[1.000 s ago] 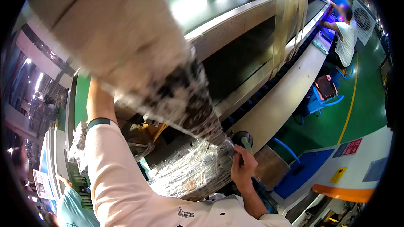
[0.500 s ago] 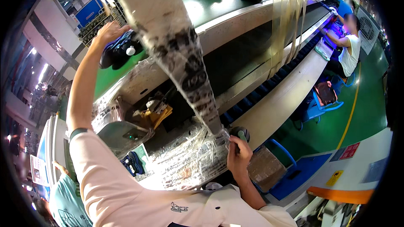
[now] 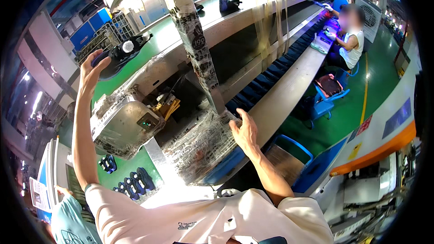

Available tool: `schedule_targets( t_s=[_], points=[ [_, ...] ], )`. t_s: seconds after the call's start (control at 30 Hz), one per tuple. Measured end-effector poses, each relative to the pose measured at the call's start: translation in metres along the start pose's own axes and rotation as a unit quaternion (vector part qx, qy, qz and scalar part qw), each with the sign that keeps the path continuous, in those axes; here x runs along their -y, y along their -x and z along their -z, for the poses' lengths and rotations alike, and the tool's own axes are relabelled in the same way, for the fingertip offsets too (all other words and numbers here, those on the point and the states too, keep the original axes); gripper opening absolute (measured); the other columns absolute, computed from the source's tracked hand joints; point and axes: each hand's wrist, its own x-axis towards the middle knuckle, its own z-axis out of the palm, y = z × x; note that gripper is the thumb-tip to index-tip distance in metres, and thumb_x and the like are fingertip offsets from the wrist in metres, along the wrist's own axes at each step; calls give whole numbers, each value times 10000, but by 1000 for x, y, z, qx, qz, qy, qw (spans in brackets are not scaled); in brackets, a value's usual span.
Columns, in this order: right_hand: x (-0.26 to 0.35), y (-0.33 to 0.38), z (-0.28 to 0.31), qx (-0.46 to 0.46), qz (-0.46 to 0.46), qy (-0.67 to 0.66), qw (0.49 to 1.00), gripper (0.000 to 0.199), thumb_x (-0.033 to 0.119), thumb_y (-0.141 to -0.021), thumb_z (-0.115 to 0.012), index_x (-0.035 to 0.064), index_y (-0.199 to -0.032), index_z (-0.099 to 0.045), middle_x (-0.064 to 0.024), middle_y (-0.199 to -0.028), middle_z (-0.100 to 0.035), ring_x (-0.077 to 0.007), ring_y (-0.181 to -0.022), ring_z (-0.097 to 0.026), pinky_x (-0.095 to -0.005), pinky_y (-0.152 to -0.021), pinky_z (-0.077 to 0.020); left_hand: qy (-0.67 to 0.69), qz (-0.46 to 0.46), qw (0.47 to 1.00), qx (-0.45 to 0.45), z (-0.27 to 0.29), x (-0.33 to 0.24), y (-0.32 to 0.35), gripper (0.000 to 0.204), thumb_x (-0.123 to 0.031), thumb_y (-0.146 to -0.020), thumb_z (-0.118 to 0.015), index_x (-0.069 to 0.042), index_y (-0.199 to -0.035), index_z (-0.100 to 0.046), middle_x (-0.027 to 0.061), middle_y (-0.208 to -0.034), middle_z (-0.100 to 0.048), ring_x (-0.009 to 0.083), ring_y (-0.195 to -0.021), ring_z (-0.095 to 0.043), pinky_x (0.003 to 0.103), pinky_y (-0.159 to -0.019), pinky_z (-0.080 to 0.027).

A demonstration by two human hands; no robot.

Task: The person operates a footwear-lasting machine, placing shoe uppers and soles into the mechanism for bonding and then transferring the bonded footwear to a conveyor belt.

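My left hand is raised high at the upper left and grips a black shoe with a round white patch, held over the green upper conveyor belt. Lower down, near the middle, my right hand rests with fingers spread on a plastic-wrapped surface at the foot of a wrapped upright post. It holds nothing.
A plastic-wrapped metal box with a green light sits below my left arm. Dark shoe parts lie on a green surface beneath. Another black shoe rides the upper belt. A seated person works at the far right beside a blue chair.
My left arm has reached further up and out with the black shoe toward the upper belt. My right hand has let go of a small dark object and now lies flat on the wrapped surface.
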Motion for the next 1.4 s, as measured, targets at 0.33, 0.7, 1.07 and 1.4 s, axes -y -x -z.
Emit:
schedule_targets(
  t_s=[0.33, 0.7, 1.07, 1.4],
  points=[
    [107, 36, 43, 177, 85, -285, 938, 676, 236, -706, -795, 35, -1267, -475, -139, -1198, -575, -248, -1101, -566, -357, -935, -455, 308, 126, 908, 254, -126, 31, 177, 406, -213, -791, -715, 10, -1110, -601, 49, -951, -616, 109, -857, -552, 249, -779, -441],
    [167, 70, 42, 299, -43, 125, 945, 712, 89, -639, -729, 7, -1261, -391, -224, -975, -620, -378, -877, -622, -446, -731, -497, 355, 120, 890, 259, -201, 97, 237, 357, -212, -846, -686, 38, -1087, -601, 51, -906, -609, 94, -804, -526, 224, -732, -434],
    [133, 180, 90, -115, -159, -202, 959, 605, 116, -668, -733, 28, -1215, -492, -106, -1055, -609, -169, -990, -579, -323, -884, -465, 426, -15, 846, 320, -203, 29, 337, 620, -264, -883, -617, 55, -1346, -357, 148, -1278, -487, 212, -1105, -503, 317, -948, -394],
    [162, 351, 277, -504, -120, -100, 849, 571, 50, -662, -710, 36, -1198, -514, -56, -1119, -556, -129, -1024, -511, -294, -925, -402, 604, 102, 508, 605, -255, -174, 542, 448, -339, -926, -496, -25, -1245, -470, 95, -1151, -570, 203, -1052, -559, 353, -926, -425]
  ],
)
